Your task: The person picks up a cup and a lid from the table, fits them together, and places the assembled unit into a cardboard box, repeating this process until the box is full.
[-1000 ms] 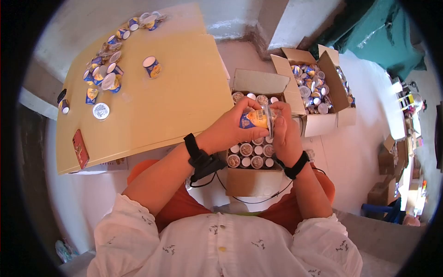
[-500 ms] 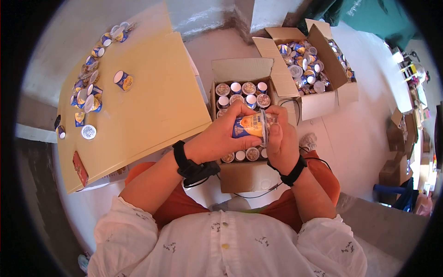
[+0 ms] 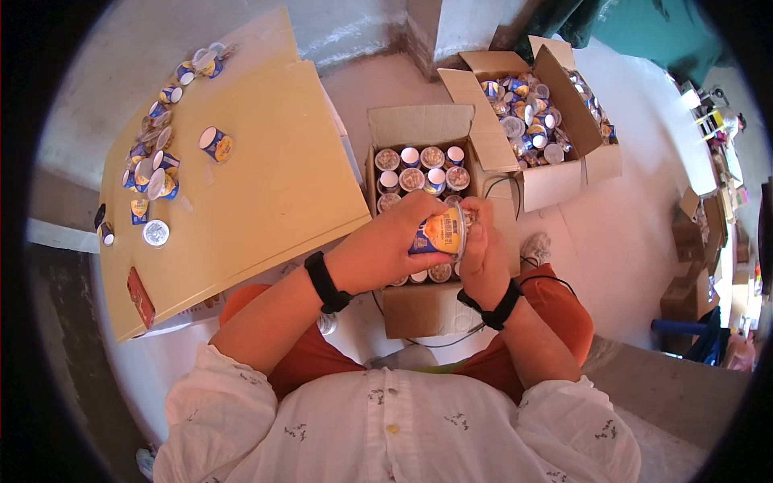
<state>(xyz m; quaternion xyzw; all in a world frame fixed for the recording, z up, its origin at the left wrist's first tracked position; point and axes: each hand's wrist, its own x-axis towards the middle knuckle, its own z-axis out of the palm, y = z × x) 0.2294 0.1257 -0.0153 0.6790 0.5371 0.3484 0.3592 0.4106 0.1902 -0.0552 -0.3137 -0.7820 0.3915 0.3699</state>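
Observation:
A blue and yellow snack cup with a clear plastic lid lies sideways between my hands, its lid end to the right. My left hand is wrapped round the cup's body. At the lid end, my right hand grips the rim with bent fingers; its fingertips are partly hidden. Just beneath the hands stands an open cardboard box, filled with rows of similar cups, some lid up and some base up. My hands and the held cup hide part of those rows.
On the left is a yellow table with a single cup, a line of cups and a red phone. A larger box of jumbled cups stands at the back right. A black cable runs by the near box.
The cup has turned in my hands, so more of its yellow label faces up. My right fingers have shifted along the lid rim.

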